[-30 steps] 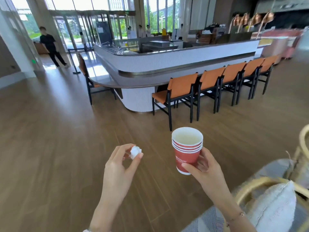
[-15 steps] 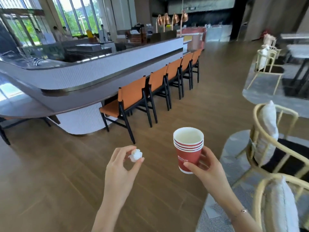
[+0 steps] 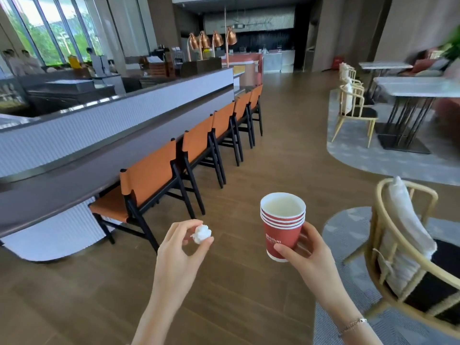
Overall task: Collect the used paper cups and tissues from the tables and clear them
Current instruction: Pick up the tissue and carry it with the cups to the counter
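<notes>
The left hand (image 3: 181, 247) pinches a small white tissue ball (image 3: 201, 234) between the thumb and the first fingers; the right hand (image 3: 306, 252) wraps its fingers and thumb round the low part of a stack of red paper cups (image 3: 282, 227); the stack stands upright in the air, just right of the tissue ball and apart from it; both things are off the benches and over the wooden floor (image 3: 273, 150); I think the step now is carrying them off to be thrown out, or going on to the next bench (image 3: 413, 87) far off on the right; no bin shows here, so the eyes should look for one first; the stack should be held straight up, because I cannot tell if some drink is left in the top cup; the grip is low on the stack, so it could tip if the hand swings; a good trick would be to drop the tissue ball into the top cup, so one hand is free for more picking up; walk in the wide gap between the orange chairs (image 3: 149, 180) and the round wooden chair (image 3: 443, 255), so nothing gets bumped
</notes>
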`<state>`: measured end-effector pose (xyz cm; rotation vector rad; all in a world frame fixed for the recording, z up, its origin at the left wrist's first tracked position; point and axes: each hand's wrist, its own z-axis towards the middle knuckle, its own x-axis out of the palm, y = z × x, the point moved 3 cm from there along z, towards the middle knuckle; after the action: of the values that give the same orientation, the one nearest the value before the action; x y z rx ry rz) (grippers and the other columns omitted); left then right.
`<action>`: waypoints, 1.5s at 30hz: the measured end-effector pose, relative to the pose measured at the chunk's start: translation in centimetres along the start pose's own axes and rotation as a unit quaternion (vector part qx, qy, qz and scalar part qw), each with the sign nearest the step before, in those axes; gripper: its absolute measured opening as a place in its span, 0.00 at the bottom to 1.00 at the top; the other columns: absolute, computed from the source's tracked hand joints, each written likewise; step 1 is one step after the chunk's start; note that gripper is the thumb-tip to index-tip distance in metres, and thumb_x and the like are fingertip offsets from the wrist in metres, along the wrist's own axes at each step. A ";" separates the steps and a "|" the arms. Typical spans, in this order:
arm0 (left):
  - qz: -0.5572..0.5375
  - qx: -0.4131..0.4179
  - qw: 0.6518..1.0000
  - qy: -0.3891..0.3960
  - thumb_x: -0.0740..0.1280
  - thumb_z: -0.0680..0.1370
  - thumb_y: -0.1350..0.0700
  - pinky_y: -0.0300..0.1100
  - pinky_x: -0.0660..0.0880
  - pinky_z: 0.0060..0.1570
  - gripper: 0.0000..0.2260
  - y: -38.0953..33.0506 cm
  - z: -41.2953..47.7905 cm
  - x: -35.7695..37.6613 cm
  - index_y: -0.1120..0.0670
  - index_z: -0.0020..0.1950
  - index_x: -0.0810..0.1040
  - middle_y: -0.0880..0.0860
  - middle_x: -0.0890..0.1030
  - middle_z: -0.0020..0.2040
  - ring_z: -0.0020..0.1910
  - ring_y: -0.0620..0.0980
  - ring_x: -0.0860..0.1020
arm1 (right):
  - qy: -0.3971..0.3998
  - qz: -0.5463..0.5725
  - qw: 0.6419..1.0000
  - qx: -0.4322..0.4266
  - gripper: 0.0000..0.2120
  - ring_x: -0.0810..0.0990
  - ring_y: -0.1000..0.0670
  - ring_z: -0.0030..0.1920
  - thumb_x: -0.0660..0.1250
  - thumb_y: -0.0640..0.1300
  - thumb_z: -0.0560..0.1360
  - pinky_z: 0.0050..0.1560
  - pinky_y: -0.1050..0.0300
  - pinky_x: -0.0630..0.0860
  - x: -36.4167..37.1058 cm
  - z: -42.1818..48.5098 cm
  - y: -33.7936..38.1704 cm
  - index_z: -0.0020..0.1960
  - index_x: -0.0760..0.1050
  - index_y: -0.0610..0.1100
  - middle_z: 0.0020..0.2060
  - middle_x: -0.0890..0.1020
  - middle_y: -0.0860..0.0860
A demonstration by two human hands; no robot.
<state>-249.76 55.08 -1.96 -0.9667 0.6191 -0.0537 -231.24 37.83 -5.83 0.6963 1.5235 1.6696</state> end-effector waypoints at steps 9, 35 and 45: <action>-0.048 0.015 0.996 0.073 0.71 0.73 0.53 0.25 0.68 0.47 0.11 3.6 16.9 10.1 0.43 0.53 0.76 0.36 0.77 0.50 0.52 0.35 0.74 | -0.062 -0.022 0.998 0.010 0.28 0.81 0.60 0.51 0.77 0.40 0.66 0.48 0.66 0.76 0.2 15.7 -1.1 0.62 0.72 0.49 0.52 0.82 0.54; -0.100 0.100 0.974 0.178 0.71 0.73 0.53 0.31 0.68 0.48 0.11 12.2 68.4 40.4 0.42 0.52 0.76 0.38 0.77 0.50 0.51 0.36 0.75 | -0.215 -0.042 0.976 0.013 0.28 0.81 0.61 0.51 0.77 0.41 0.65 0.48 0.67 0.76 0.3 68.6 -8.9 0.62 0.73 0.53 0.51 0.83 0.58; -0.095 0.116 0.974 0.173 0.70 0.73 0.52 0.23 0.67 0.48 0.10 10.5 88.2 56.2 0.44 0.53 0.76 0.39 0.78 0.51 0.51 0.37 0.75 | -0.204 -0.030 0.979 -0.010 0.28 0.80 0.63 0.49 0.78 0.41 0.65 0.44 0.74 0.74 -5.0 93.3 -11.3 0.61 0.73 0.53 0.50 0.83 0.58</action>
<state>-160.28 110.14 -0.30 -0.7916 0.8183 -0.4631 -151.11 87.19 -3.33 0.9093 1.2215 1.3902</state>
